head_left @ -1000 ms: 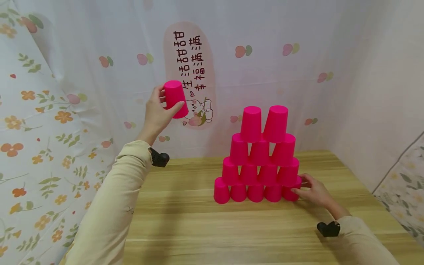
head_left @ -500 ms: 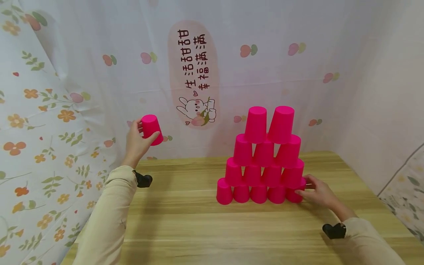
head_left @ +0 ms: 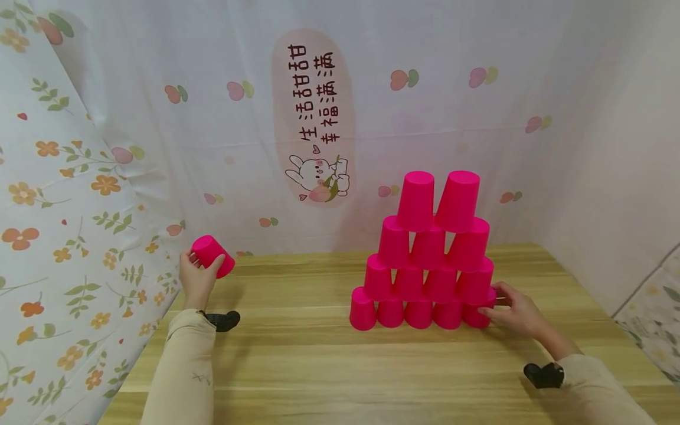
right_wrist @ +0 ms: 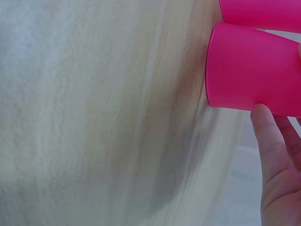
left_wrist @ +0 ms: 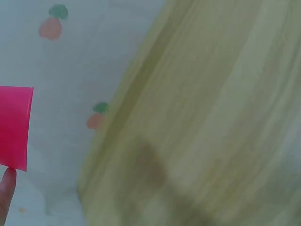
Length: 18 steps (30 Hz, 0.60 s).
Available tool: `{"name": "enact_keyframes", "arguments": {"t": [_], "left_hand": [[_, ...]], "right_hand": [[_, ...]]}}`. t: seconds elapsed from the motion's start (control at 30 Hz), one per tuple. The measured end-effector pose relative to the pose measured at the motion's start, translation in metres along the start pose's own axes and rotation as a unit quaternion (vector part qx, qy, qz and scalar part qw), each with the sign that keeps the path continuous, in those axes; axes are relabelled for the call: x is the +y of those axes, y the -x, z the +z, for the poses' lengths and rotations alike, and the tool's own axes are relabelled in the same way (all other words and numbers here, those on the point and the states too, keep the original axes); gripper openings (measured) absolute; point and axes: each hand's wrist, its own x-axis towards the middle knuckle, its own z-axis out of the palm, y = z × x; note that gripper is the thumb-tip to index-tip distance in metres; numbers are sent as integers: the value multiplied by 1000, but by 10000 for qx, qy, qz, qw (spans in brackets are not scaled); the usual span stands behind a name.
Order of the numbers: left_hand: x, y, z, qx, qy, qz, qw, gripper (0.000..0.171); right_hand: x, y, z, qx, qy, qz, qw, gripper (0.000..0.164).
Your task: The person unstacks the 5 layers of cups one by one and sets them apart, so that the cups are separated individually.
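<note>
In the head view my left hand grips an upturned pink cup, tilted and held above the table's far left. Part of that held cup shows at the edge of the left wrist view, a fingertip against its rim. To the right stands a pyramid of upside-down pink cups in several rows, with two cups side by side on top. My right hand holds the bottom row's rightmost cup between thumb and fingers. The right wrist view shows that cup standing on the table.
The wooden table runs up to a white patterned curtain at the back. A floral cloth hangs along the left side, and another pale cloth along the right. Black wrist cameras sit on both sleeves.
My left hand has moved left and down with its cup, away from the curtain's printed lettering, and the cup has tilted. My right hand stays at the same cup; the view has shifted slightly.
</note>
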Motion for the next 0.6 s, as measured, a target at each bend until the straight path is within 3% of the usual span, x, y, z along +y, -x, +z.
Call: {"name": "enact_keyframes", "arguments": {"t": [0.3,0.6], "left_hand": [[-46,19,7,-257,111,-192,9994,65],[-70,32,16,-621,-93,-429,9971,63]], "right_hand": [[2,-1,-1,-48,38,-31,10000,38],[-2,-1,-1,-95,12,20,10000,39]]}}
